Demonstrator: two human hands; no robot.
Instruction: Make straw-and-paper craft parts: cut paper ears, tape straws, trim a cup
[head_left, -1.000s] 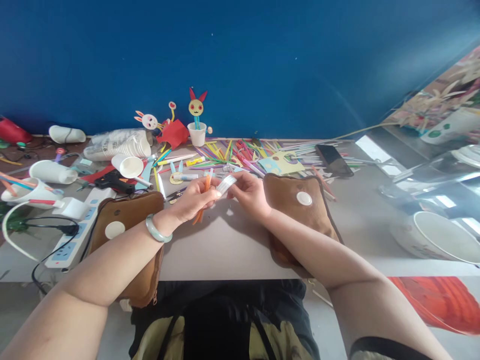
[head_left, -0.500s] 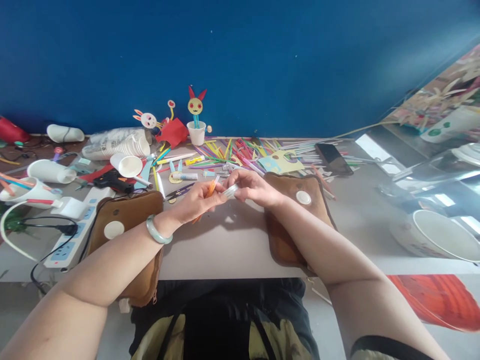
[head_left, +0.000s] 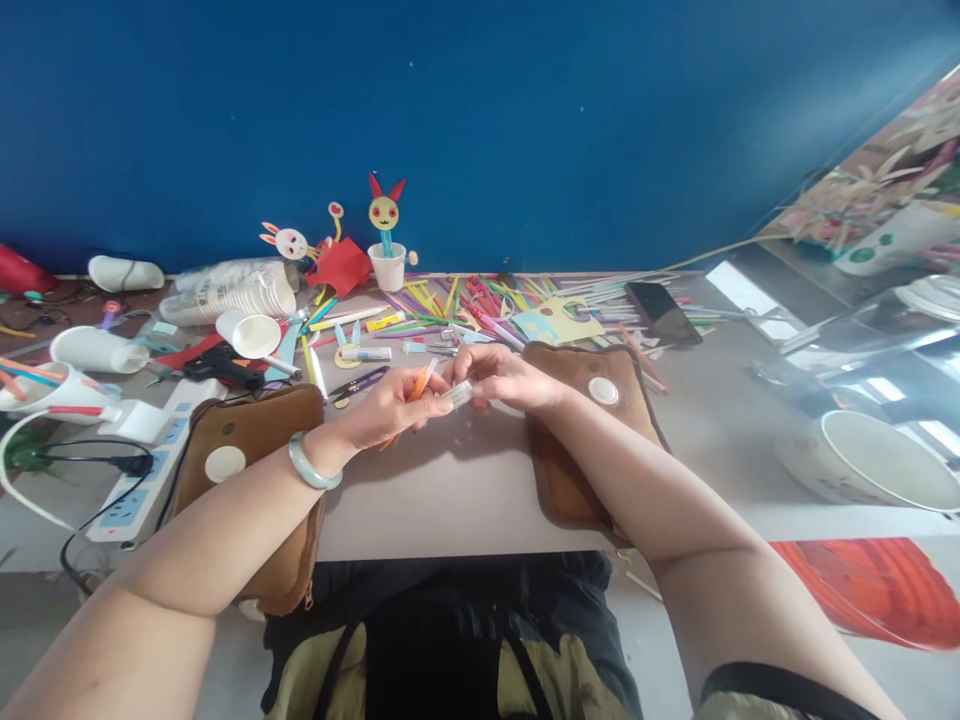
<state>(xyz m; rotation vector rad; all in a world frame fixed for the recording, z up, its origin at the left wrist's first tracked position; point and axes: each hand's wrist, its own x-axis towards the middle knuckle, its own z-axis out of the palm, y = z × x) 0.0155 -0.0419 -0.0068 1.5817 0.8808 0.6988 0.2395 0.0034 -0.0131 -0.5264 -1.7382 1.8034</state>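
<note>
Above the table's middle, my left hand (head_left: 401, 403) is closed around several thin orange strips (head_left: 421, 382), perhaps straws. Between its thumb and fingers is also a small whitish, translucent piece (head_left: 459, 395), possibly a roll of tape. The fingers of my right hand (head_left: 506, 378) are bent in at the far end of that piece, gripping or touching it. Its fingertips are partly hidden, and I cannot make out the piece's exact kind. Below the left fingers, the orange strips' lower ends poke out. A pair of dark-handled scissors (head_left: 358, 384) lies just beyond the left hand.
Brown plush pouches (head_left: 251, 430) (head_left: 592, 455) lie under both forearms. Colourful straws (head_left: 480, 300) are strewn along the wall beside a rabbit-topped cup (head_left: 387, 268). At left are a glue gun (head_left: 225, 367) and a power strip (head_left: 150, 470); at right, a phone (head_left: 663, 313) and a bowl (head_left: 877, 455).
My right hand has turned and shifted slightly around the whitish piece, which now points more down to the right. The orange strips have tilted in my left hand. The view has moved a little.
</note>
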